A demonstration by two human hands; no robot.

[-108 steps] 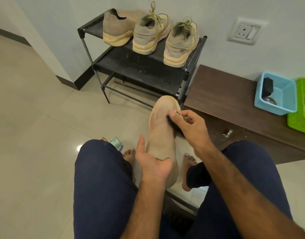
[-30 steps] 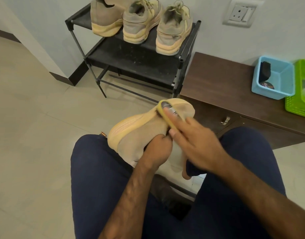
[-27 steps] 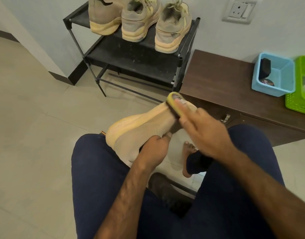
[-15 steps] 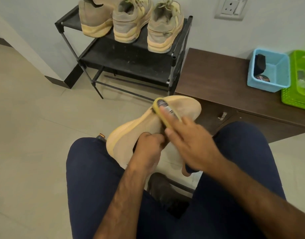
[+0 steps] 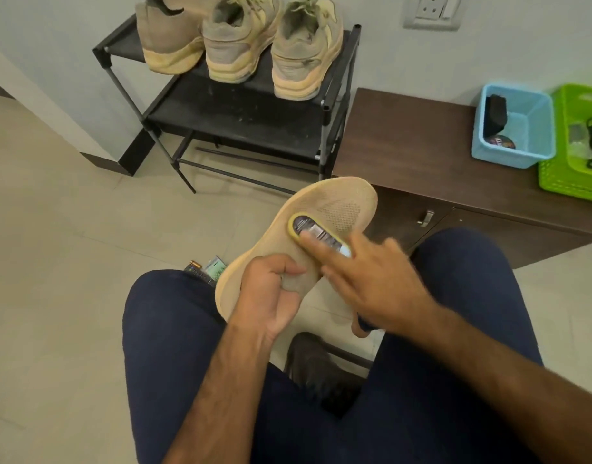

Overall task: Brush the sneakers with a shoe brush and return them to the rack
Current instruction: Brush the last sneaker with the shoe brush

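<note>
**Sneaker under brush, held over the lap**

The left hand (image 5: pixel 271 296) grips 1 tan sneaker (image 5: pixel 341 200) at its collar, fingers curled into the opening, with the toe pointing toward the cabinet (image 5: pixel 405 139). The right hand (image 5: pixel 375 286) holds the shoe brush (image 5: pixel 306 226) against the sneaker's knit upper. Its index finger lies straight along the brush back; the other fingers are blurred. 3 sneakers (image 5: pixel 241 45) stand heels outward along the front edge of the top shelf of the rack (image 5: pixel 241 112). A blue basket (image 5: pixel 535 128) and a green basket (image 5: pixel 572 177) sit at the cabinet's right end.

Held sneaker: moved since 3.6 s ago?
Yes. The held sneaker has turned: its heel swung left, away from the cabinet, while its toe remains by the cabinet's front corner.
</note>
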